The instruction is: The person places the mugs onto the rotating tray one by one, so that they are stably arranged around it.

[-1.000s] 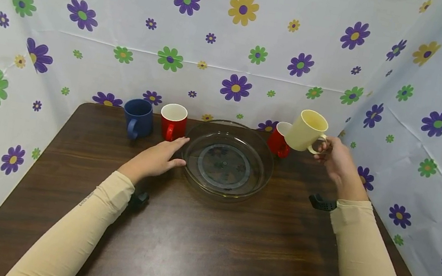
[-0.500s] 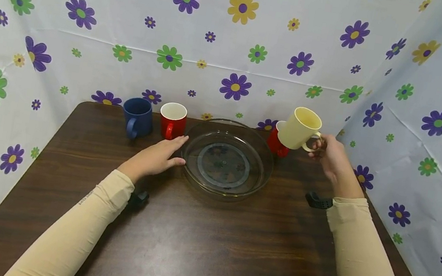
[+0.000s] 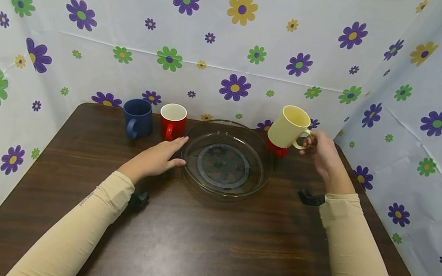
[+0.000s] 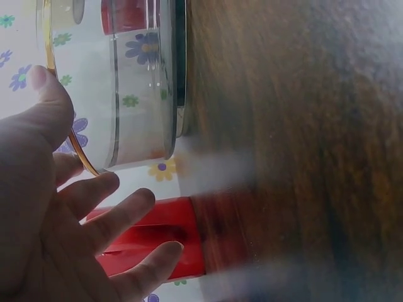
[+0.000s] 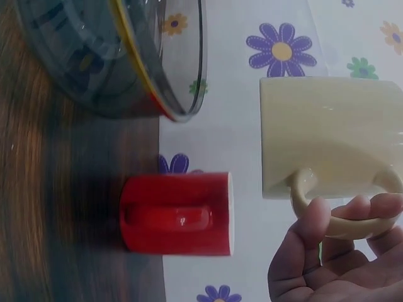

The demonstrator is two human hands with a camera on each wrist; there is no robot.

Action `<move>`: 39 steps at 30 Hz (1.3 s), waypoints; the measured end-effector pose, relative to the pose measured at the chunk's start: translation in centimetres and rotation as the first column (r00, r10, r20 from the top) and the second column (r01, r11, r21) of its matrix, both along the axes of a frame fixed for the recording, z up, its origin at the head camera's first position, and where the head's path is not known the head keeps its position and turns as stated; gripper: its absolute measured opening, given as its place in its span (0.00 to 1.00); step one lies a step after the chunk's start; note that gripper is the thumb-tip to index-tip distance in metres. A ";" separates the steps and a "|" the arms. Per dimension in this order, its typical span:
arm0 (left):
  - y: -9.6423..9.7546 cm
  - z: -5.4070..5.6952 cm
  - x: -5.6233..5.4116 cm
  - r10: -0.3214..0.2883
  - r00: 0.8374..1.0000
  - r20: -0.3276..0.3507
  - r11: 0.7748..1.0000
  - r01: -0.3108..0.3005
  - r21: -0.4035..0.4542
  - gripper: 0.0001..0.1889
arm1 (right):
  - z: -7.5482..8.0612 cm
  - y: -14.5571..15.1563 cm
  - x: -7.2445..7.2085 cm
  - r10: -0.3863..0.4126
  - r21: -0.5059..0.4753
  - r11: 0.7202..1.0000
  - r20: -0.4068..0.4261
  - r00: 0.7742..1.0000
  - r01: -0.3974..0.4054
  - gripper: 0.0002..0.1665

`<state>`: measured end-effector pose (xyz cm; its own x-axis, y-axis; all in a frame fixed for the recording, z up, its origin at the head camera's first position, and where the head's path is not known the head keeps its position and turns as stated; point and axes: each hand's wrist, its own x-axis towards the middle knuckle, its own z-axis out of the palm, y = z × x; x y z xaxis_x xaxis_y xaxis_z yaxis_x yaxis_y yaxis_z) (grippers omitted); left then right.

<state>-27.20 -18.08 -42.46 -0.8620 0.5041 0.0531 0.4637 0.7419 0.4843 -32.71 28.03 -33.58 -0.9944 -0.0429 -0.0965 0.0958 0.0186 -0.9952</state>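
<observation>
My right hand (image 3: 322,156) grips the handle of a yellow mug (image 3: 289,128), thumb and fingers curled round it. In the right wrist view the yellow mug (image 5: 330,135) hangs in the air, a gap between its base and the rim of a red mug (image 5: 176,214) that stands on the table. From the head view it covers most of that red mug (image 3: 277,150). My left hand (image 3: 159,157) lies at the left rim of a round clear glass dish (image 3: 219,188). Its thumb and fingertips are at the rim in the left wrist view, the other fingers spread and loose.
Another red mug (image 3: 173,123), white inside, stands just left of the dish, and a blue mug (image 3: 137,120) stands further left. A flower-patterned sheet (image 3: 204,24) hangs behind the dark wooden table (image 3: 207,251) and along both sides.
My right hand has carried the yellow mug leftward, from beside the right-hand red mug to over it. The left hand and the glass dish have stayed in place.
</observation>
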 end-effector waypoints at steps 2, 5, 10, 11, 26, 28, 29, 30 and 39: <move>0.0 0.0 0.0 -0.002 1.000 0.001 1.000 0.002 -0.002 0.42 | 0.0 -0.4 -0.1 0.007 -0.001 1.000 -0.003 1.000 -0.007 0.24; 0.0 0.0 0.0 -0.002 1.000 0.005 1.000 0.002 -0.002 0.42 | 0.0 -1.1 -0.2 0.021 -0.008 1.000 0.000 1.000 -0.021 0.25; 0.0 0.2 0.0 0.004 1.000 0.007 1.000 -0.004 0.002 0.42 | 0.3 -2.1 -0.4 0.054 -0.022 0.998 0.000 0.999 -0.054 0.25; 0.0 0.2 0.0 0.003 1.000 0.005 1.000 -0.003 0.004 0.42 | 0.3 -2.3 -0.5 0.057 -0.021 0.998 -0.001 0.998 -0.057 0.24; 0.0 0.1 0.1 0.002 1.000 -0.001 1.000 -0.002 0.006 0.42 | 0.1 -4.9 -0.9 0.133 0.102 0.985 0.036 0.990 -0.136 0.23; 0.0 0.1 0.1 0.002 1.000 0.001 1.000 -0.002 0.005 0.42 | -0.1 -5.3 -1.1 0.146 0.104 0.983 0.042 0.988 -0.150 0.22; 0.0 0.1 0.1 0.001 1.000 0.000 1.000 -0.001 0.005 0.42 | -0.2 -5.4 -1.2 0.153 0.101 0.982 0.043 0.987 -0.156 0.21; 0.0 0.1 0.1 0.000 1.000 0.000 1.000 0.000 0.006 0.42 | -0.3 -5.5 -1.3 0.158 0.098 0.982 0.044 0.986 -0.162 0.21; 0.1 0.1 0.2 0.000 1.000 -0.005 1.000 0.000 0.008 0.41 | -0.8 -7.1 -2.2 0.209 0.068 0.975 0.045 0.977 -0.212 0.21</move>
